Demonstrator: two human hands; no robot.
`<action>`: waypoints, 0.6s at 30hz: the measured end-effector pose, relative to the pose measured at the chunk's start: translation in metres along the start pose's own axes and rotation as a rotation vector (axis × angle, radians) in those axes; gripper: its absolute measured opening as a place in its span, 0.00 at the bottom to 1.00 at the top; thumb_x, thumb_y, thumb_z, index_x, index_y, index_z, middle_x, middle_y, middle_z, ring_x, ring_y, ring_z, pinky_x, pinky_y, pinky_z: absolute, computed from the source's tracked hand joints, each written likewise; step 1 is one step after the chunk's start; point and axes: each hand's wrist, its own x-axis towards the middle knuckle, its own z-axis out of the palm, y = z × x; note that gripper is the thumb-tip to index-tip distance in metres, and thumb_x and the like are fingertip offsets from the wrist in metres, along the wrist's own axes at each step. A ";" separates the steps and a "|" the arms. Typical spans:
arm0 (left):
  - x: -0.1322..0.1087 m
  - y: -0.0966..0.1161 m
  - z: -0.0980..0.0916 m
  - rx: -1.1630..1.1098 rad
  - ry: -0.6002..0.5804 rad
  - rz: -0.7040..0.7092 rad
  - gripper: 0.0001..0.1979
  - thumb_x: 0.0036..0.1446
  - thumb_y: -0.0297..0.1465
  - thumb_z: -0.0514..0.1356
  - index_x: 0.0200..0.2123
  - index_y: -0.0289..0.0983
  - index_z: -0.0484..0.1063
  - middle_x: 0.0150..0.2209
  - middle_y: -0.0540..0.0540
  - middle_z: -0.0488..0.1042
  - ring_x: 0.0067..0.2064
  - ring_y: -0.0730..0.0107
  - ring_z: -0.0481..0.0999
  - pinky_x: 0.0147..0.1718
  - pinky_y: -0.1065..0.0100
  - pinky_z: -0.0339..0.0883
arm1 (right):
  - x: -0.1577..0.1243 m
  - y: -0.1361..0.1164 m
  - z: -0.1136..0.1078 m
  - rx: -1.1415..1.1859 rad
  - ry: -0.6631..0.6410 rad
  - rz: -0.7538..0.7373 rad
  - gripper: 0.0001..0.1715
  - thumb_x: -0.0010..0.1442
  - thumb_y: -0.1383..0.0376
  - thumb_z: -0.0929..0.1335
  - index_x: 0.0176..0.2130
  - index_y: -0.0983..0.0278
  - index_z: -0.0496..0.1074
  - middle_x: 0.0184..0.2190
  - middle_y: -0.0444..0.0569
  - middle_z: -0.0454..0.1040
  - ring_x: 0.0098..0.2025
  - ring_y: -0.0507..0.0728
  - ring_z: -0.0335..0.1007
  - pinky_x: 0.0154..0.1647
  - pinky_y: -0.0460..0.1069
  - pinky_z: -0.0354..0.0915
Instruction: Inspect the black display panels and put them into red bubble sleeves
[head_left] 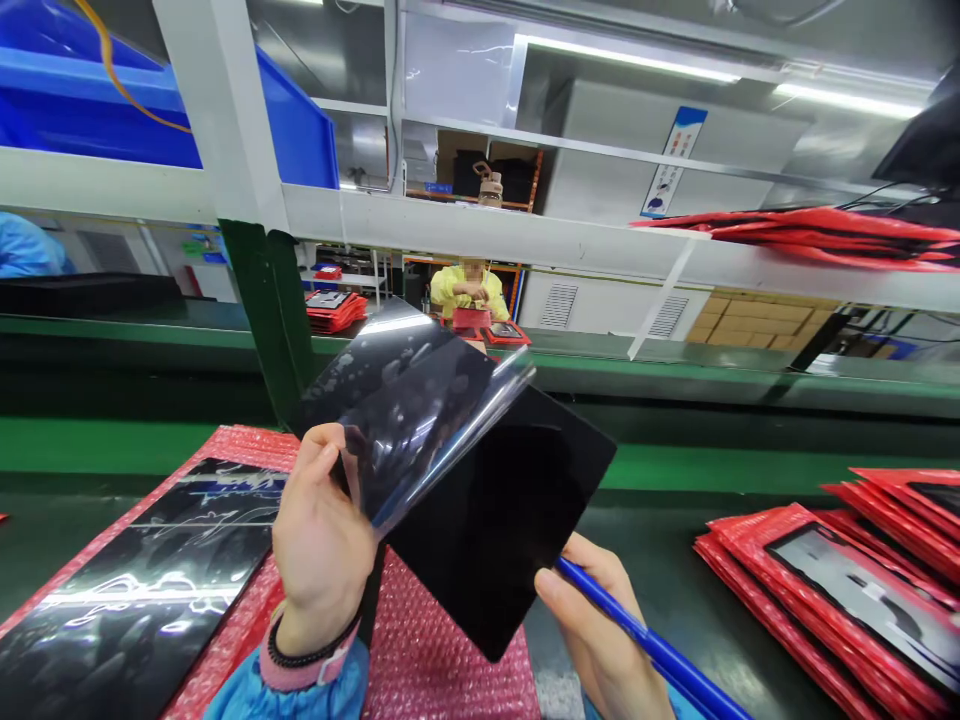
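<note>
A black flat screen panel (504,510) is held up and tilted in front of me. Clear protective film (427,400) is lifted off part of its face and curls along one edge. My left hand (322,535) is closed at the panel's left side, pinching the film's edge; its fingertips are partly hidden. My right hand (607,610) grips the panel's lower right edge between thumb and fingers. A blue pen-like stick (637,630) also lies in that hand, pointing down to the right. Pink bubble wrap (450,640) lies beneath the panel.
At left, another film-covered black panel (172,580) rests on pink bubble wrap. Red bubble bags (810,590) holding panels are stacked at right. A green post (262,310) and a white shelf beam (480,225) stand ahead. A person in yellow (469,290) works across the line.
</note>
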 end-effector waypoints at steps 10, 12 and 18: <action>0.025 -0.015 -0.019 0.134 0.034 0.243 0.08 0.48 0.22 0.59 0.21 0.37 0.73 0.27 0.53 0.71 0.33 0.75 0.70 0.33 0.75 0.64 | -0.001 0.005 -0.018 -0.143 0.182 -0.095 0.15 0.48 0.52 0.74 0.33 0.57 0.78 0.27 0.45 0.78 0.32 0.61 0.73 0.37 0.55 0.68; 0.027 -0.016 -0.020 0.139 0.031 0.231 0.08 0.48 0.22 0.59 0.20 0.37 0.73 0.27 0.53 0.71 0.33 0.75 0.70 0.32 0.75 0.63 | -0.001 0.001 -0.018 -0.186 0.112 -0.114 0.14 0.50 0.51 0.73 0.28 0.59 0.77 0.22 0.45 0.75 0.30 0.61 0.72 0.34 0.55 0.67; 0.027 -0.013 -0.015 0.159 0.029 0.242 0.08 0.46 0.23 0.60 0.18 0.38 0.71 0.25 0.53 0.70 0.29 0.75 0.68 0.29 0.74 0.62 | -0.001 0.013 -0.028 -0.211 0.178 -0.140 0.15 0.52 0.49 0.71 0.30 0.57 0.78 0.23 0.45 0.76 0.32 0.63 0.73 0.35 0.55 0.68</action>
